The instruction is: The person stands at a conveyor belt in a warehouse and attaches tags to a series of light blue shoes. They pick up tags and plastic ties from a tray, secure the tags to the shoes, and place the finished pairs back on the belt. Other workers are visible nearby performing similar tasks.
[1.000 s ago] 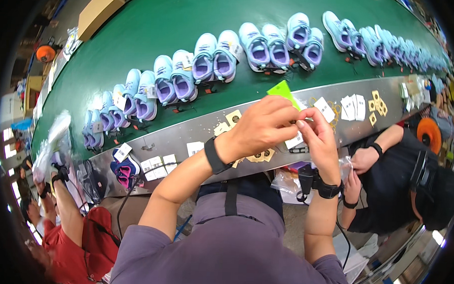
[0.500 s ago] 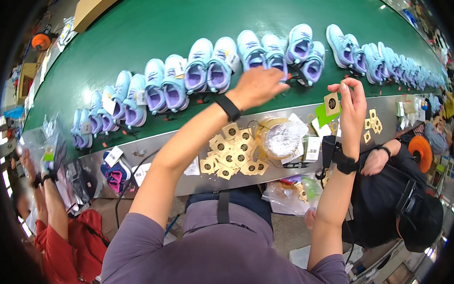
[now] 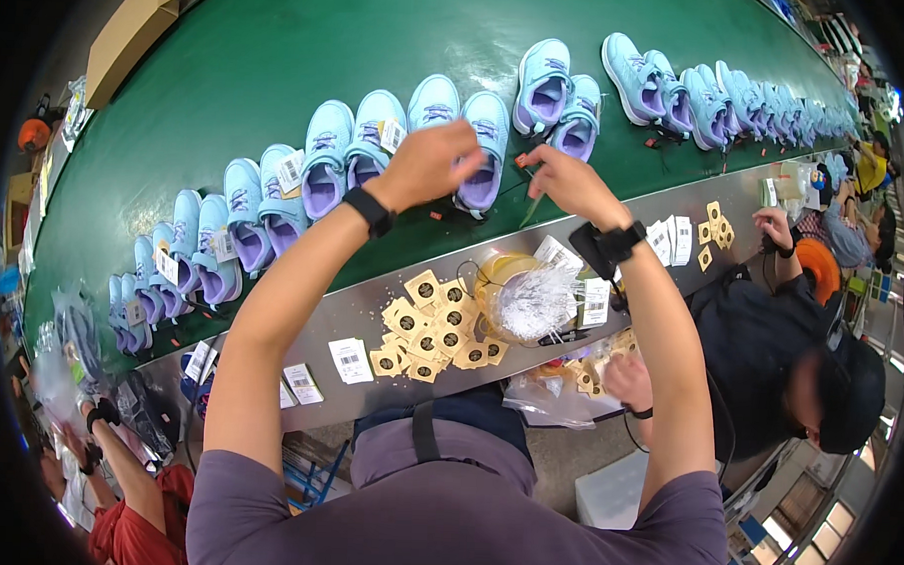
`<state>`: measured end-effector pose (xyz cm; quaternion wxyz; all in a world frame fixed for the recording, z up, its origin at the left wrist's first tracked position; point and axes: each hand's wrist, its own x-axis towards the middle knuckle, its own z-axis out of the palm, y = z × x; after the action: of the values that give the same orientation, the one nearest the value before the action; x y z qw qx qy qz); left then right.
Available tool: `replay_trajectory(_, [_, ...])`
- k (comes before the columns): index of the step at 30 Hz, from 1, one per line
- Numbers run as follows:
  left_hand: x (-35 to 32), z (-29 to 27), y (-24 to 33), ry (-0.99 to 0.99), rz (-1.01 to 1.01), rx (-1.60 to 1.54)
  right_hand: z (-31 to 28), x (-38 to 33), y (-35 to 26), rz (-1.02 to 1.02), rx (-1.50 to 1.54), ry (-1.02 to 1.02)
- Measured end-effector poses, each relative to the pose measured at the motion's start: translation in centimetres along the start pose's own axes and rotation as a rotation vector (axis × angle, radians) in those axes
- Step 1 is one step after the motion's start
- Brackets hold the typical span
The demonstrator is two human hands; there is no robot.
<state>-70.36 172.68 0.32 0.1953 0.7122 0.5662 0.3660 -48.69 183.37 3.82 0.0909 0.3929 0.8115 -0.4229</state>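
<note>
Left hand [image 3: 431,162] and right hand [image 3: 567,182] both reach out over the green belt [image 3: 280,67], wrists banded in black. Left is curled on the heel of a light-blue shoe [image 3: 485,149] with purple lining, fingers touching it; can't tell if it's a real grip. Right pinches a thin green tag [image 3: 531,208] hanging below its fingers, just right of that shoe. Shoe's partner [image 3: 433,101] sits behind the left hand. More pairs run along the belt both ways. Nearer than the hands, on the steel ledge [image 3: 361,314]: tan card tags [image 3: 431,327], a bundle of clear plastic ties [image 3: 533,300], white labels [image 3: 350,359]. Co-worker in black [image 3: 768,343] beyond the right forearm.
</note>
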Motion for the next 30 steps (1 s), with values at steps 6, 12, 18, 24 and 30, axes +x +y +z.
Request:
replay_trajectory(6, [7.1, 2.3, -4.5, -0.484, -0.183, 0.03, 2.6, 6.5, 0.0, 0.036, -0.144, 0.228])
replay_trajectory(12, [8.6, 2.3, -4.4, -0.619, -0.291, 0.084, 3.0, 6.6, -1.2, 0.007, -0.196, 0.272])
replay_trajectory(18, [6.5, 1.9, -3.3, -0.32, -0.302, 0.086, 2.6, 7.2, 0.3, -0.075, -0.108, 0.198])
replay_trajectory(24, [5.7, 3.5, -2.7, -0.178, -0.265, 0.146, 2.7, 6.6, -0.8, -0.155, -0.316, 0.333])
replay_trajectory(30, [4.7, 2.9, -1.9, -0.018, -0.604, -0.38, 1.4, 7.4, 0.6, -0.128, 0.354, 0.28])
